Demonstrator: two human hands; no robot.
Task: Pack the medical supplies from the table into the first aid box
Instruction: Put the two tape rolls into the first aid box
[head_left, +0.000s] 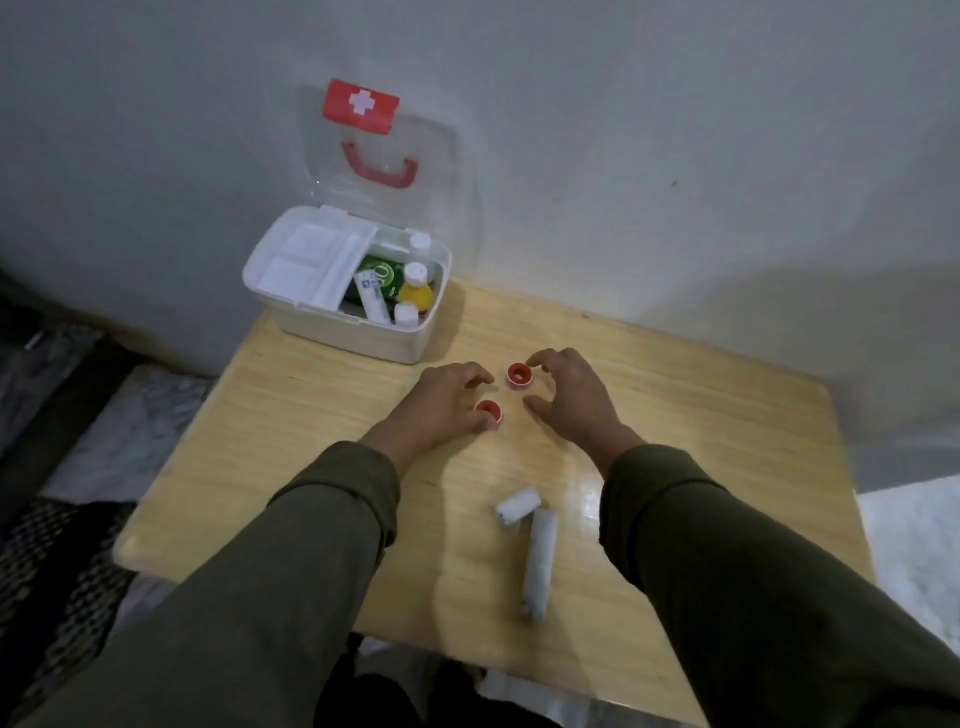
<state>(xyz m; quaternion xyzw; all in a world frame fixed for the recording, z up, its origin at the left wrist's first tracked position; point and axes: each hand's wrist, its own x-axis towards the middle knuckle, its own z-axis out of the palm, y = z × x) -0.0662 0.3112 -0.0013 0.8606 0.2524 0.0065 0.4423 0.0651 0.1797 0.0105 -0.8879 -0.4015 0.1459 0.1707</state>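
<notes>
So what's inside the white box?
The first aid box holds a white tray, white-capped bottles, one yellow, a green packet and a tube. Anything under the tray is hidden.

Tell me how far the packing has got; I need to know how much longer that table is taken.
Done: the open first aid box already holds bottles and packets. In hand: the left hand is at one red tape roll, the right hand at the other red tape roll; neither is lifted. Left: two white bandage rolls on the table.
</notes>
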